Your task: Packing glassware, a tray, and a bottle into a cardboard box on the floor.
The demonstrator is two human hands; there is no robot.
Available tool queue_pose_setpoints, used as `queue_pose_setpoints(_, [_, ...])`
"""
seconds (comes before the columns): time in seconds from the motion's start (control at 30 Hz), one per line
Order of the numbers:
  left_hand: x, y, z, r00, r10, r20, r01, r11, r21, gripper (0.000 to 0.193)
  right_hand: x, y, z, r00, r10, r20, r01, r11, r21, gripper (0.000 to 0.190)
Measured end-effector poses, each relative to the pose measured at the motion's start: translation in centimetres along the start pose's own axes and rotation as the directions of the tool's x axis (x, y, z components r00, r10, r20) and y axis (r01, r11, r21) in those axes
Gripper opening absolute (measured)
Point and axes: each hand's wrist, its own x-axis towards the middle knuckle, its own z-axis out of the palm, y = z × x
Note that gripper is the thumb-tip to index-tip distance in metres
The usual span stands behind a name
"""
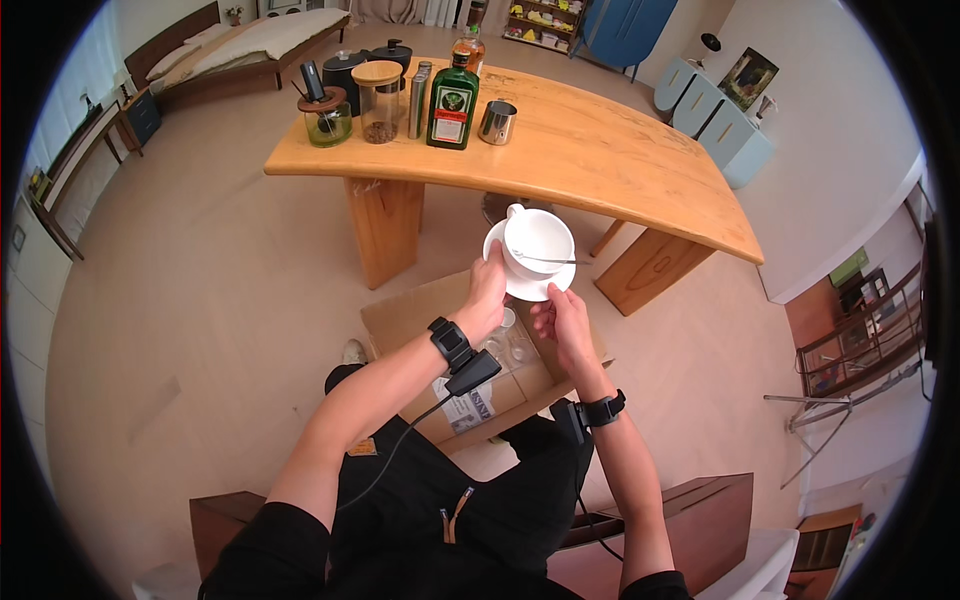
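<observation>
My left hand (pixel 489 289) grips the left rim of a white saucer (pixel 529 289), its thumb on top. On the saucer stands a white cup (pixel 541 232) with its handle towards the far left. A thin metal spoon (pixel 551 261) lies across the near side of the cup, its end reaching past the right edge. My right hand (pixel 564 319) pinches the saucer's near rim between thumb and fingers. Cup and saucer are held in the air above an open cardboard box (pixel 420 315), in which several clear glasses (pixel 517 349) are partly visible.
A wooden table (pixel 600 165) stands ahead. Along its far left are a green Jägermeister bottle (pixel 453 105), a steel milk jug (pixel 498 122), a wooden-lidded glass jar (pixel 379 105) and a green glass container (pixel 327 124). Cables run from both wrist devices (pixel 472 373).
</observation>
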Motion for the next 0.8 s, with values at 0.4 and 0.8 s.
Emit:
queue_pose_setpoints(0.4, [-0.4, -0.6, 1.2, 0.994, 0.0, -0.107, -0.005, 0.999, -0.05, 0.045, -1.7, -1.9, -0.2, 1.0, -0.007, -0.017, 0.006, 0.995, -0.102, 0.029])
queue_pose_setpoints(0.8, [0.5, -1.3, 2.6, 0.992, 0.003, -0.127, -0.007, 0.999, -0.033, 0.045, 0.2, -2.0, -1.8, 0.999, -0.031, -0.042, 0.027, 0.995, -0.095, 0.023])
